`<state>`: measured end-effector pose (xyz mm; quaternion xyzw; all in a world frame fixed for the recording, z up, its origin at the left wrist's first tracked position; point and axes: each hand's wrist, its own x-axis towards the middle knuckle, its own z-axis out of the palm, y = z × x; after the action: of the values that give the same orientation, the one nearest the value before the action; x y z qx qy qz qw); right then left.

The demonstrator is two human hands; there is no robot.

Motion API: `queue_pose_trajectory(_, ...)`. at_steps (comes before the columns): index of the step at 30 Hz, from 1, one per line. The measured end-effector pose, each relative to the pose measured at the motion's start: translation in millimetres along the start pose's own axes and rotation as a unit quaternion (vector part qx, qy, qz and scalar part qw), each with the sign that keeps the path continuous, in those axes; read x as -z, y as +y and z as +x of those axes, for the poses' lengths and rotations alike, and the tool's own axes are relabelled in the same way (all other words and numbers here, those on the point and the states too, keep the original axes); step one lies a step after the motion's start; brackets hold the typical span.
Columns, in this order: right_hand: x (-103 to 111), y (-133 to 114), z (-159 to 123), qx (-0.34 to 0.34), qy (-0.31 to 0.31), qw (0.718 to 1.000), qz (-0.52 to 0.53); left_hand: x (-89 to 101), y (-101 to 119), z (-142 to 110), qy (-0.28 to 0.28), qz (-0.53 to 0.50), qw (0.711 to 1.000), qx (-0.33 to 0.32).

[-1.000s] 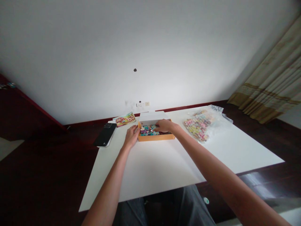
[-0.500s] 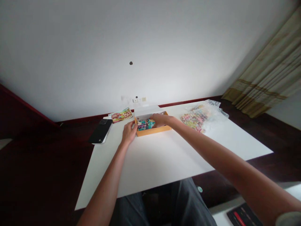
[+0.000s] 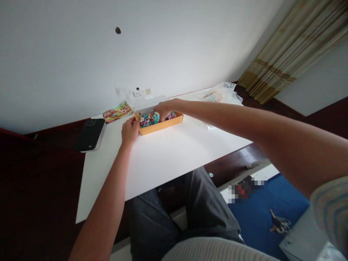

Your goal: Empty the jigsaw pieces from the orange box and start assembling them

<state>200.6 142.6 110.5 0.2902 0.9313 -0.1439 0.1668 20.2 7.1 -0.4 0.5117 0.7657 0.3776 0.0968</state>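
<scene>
White walls [image 3: 81, 54] fill most of the room, with a striped beige curtain [image 3: 288, 47] hanging in the far right corner and a pair of wall sockets [image 3: 141, 92] low down behind a broad white table [image 3: 163, 170]. A person sits at the near edge of the table, wearing grey trousers [image 3: 174, 203] and a striped top [image 3: 330, 214]. Down on the floor to their right lies a blue mat [image 3: 258, 214] with a bunch of keys [image 3: 280, 225] on it, and beside it a pixelated patch hides whatever lies there.

Along the table's far side, a black phone [image 3: 89, 135] lies face down at the left, next to a colourful picture card [image 3: 116, 111]. A clear plastic bag [image 3: 221, 95] of printed pieces sits well over to the right.

Near the middle of the far side sits an orange cardboard tray [image 3: 160, 127], with a white lid flap [image 3: 148, 105] rising along its back edge. Colourful jigsaw pieces [image 3: 146, 119] lie heaped inside it. The left hand [image 3: 129, 131] clasps the tray's left corner, fingers curled over the rim. The right hand [image 3: 165, 110] reaches in from the right and rests on the pieces, though whether it grasps one cannot be told.
</scene>
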Motion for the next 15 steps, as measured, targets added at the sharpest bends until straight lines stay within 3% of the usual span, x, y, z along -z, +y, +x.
queue_pose_trajectory(4, -0.3, 1.3, -1.1, 0.016, -0.023, 1.0, 0.002, 0.3, 0.3, -0.6, -0.002, -0.008, 1.0, 0.007)
queue_pose_trajectory(15, -5.9, -0.8, 9.8, 0.051, 0.037, 0.998, -0.011, 2.1, 2.0, -1.3, -0.011, 0.0, 1.0, 0.003)
